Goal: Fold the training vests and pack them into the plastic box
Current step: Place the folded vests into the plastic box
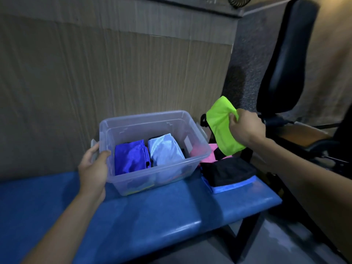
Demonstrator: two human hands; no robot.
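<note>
From the head camera, the left hand (93,164) grips the near-left corner of the clear plastic box (152,119), thumb hooked over the rim beside the handle tab, steadying it on the blue padded bench (152,216). Inside the box lie a folded blue vest (129,157) and a folded white vest (164,149), side by side, with some space toward the right wall. The right hand (245,128) pinches a folded neon-green vest (222,124) by its edge and holds it in the air just right of the box, above a pink vest (204,156) and a black vest (226,170) stacked on a blue cloth (232,186) on the bench. The likely trouble is the fold itself — held by one edge only, the slippery mesh could fall open on the way over the rim, or bunch against the wall if dropped into the narrow gap. The box sits near the bench's front edge, so a hard push might shift it.
</note>
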